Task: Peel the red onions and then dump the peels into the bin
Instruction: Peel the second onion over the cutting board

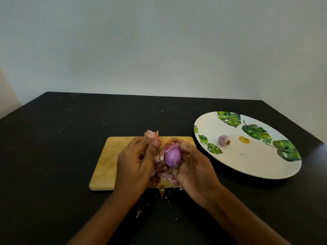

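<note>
Over the board, centre of view: red onion (173, 157), mostly bare and glossy purple; a few strips of skin cling at its 11 o'clock end; held above the peel heap.
Right hand (192, 167): fingers and thumb curled round the onion from its 3 o'clock side, cupping it.
Left hand (136, 161): at 9 o'clock of the onion; thumb and fingers pinch a scrap of papery skin (151, 134), which sticks out beyond the knuckles at 12 o'clock.
Peels (160, 172): loose heap on the board beneath and between both hands; one strip hangs over the board's 6 o'clock edge; small flakes (138, 213) lie on the table nearer the person.
Cutting board (106, 165): wooden, flat, long side across the view; its 9 o'clock half bare.
Plate (247, 165): leaf-patterned, at 3 o'clock of the board, just beside its corner; carries a small onion (223, 140) near its 9 o'clock side, apparently peeled.
Progress (judged): one onion seemingly finished; the held one nearly so; gathering and dumping the peels not yet begun; bin not in view.
Edges and room: dark table (53, 147) open at 9 and 12 o'clock of the board; plate rim crowds the 3 o'clock side; far edge meets the wall (159, 50); flakes towards 6 o'clock could be swept off during gathering.
</note>
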`<act>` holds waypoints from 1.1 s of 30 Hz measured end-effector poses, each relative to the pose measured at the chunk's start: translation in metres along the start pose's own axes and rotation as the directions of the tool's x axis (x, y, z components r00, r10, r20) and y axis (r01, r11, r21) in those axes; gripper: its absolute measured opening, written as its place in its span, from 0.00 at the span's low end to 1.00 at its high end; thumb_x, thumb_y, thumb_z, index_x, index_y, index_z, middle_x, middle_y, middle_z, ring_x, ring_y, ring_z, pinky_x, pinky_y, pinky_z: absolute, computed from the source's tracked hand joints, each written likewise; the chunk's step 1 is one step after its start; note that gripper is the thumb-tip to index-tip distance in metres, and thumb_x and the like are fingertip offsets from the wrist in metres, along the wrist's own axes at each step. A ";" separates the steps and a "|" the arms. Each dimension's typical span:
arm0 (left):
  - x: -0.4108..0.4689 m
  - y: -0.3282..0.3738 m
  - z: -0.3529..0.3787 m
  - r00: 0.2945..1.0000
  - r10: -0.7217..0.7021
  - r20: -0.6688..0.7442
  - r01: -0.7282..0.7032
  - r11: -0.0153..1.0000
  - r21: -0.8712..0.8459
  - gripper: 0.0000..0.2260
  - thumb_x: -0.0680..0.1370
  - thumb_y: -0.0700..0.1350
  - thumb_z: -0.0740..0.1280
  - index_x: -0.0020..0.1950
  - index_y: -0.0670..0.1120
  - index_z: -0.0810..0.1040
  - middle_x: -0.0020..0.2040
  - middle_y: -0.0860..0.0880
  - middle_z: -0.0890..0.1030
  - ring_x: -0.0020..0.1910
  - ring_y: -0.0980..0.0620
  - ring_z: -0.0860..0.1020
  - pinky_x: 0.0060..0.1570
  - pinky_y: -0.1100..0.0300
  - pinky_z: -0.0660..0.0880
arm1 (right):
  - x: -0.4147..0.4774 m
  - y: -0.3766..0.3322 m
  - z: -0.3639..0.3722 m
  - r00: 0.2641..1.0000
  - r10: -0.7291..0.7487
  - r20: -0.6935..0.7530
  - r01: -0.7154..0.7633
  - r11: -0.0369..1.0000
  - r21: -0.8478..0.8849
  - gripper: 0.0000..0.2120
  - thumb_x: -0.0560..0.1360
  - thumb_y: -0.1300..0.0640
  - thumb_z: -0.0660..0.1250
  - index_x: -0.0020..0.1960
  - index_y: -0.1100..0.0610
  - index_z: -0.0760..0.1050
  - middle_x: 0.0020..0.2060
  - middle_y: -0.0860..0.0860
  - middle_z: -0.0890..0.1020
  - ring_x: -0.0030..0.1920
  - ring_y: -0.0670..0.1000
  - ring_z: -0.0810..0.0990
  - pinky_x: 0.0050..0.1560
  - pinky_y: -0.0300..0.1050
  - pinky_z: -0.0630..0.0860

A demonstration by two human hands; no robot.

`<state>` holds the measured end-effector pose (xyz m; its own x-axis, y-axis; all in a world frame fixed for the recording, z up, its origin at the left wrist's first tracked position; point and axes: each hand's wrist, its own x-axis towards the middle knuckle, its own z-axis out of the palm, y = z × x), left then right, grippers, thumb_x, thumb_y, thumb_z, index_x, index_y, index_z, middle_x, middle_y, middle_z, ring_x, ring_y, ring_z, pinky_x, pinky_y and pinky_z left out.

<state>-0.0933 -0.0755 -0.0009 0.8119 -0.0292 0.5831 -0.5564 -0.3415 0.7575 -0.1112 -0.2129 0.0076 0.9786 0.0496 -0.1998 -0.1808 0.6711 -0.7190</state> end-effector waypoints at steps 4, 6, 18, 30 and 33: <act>-0.005 -0.003 0.001 0.981 0.069 0.179 -0.122 0.945 0.304 0.20 0.74 0.66 0.55 0.55 0.55 0.74 0.47 0.59 0.76 0.44 0.62 0.74 0.40 0.65 0.72 | -0.002 0.000 -0.001 0.999 0.008 0.051 -0.004 0.997 -0.072 0.23 0.69 0.58 0.66 0.63 0.59 0.72 0.57 0.64 0.79 0.51 0.58 0.83 0.56 0.57 0.79; -0.006 -0.002 0.001 0.974 0.040 0.222 -0.120 0.926 0.359 0.20 0.74 0.69 0.50 0.52 0.57 0.70 0.42 0.59 0.75 0.40 0.63 0.73 0.37 0.65 0.70 | -0.002 0.000 -0.001 0.998 -0.001 0.068 0.009 0.994 -0.106 0.23 0.69 0.57 0.66 0.64 0.58 0.72 0.58 0.63 0.79 0.50 0.57 0.83 0.62 0.61 0.74; -0.002 -0.004 0.003 0.972 -0.141 0.190 0.147 0.989 -0.019 0.15 0.77 0.58 0.53 0.44 0.54 0.77 0.34 0.50 0.80 0.36 0.57 0.79 0.35 0.67 0.73 | -0.005 -0.001 0.002 0.995 0.031 0.095 -0.029 0.999 -0.021 0.18 0.75 0.60 0.62 0.64 0.61 0.72 0.58 0.62 0.79 0.51 0.58 0.83 0.44 0.49 0.82; 0.001 -0.009 -0.005 0.995 -0.098 0.015 0.093 0.976 0.198 0.11 0.74 0.41 0.68 0.50 0.57 0.76 0.41 0.66 0.76 0.45 0.71 0.75 0.40 0.77 0.71 | -0.002 -0.006 -0.002 0.997 0.012 0.078 -0.015 0.999 0.038 0.23 0.70 0.58 0.65 0.64 0.63 0.72 0.59 0.64 0.79 0.48 0.57 0.83 0.39 0.47 0.81; 0.001 -0.008 -0.007 0.998 -0.063 -0.010 0.063 0.978 0.200 0.10 0.73 0.44 0.68 0.48 0.59 0.77 0.40 0.69 0.75 0.43 0.75 0.75 0.41 0.80 0.68 | -0.002 -0.006 -0.002 0.997 -0.025 0.074 0.027 0.999 -0.026 0.24 0.70 0.57 0.68 0.64 0.62 0.71 0.59 0.62 0.79 0.52 0.58 0.82 0.44 0.49 0.81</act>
<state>-0.0892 -0.0663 -0.0046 0.8434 0.0014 0.5373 -0.4570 -0.5239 0.7188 -0.1126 -0.2181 0.0107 0.9873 0.0874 -0.1323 -0.1571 0.6528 -0.7411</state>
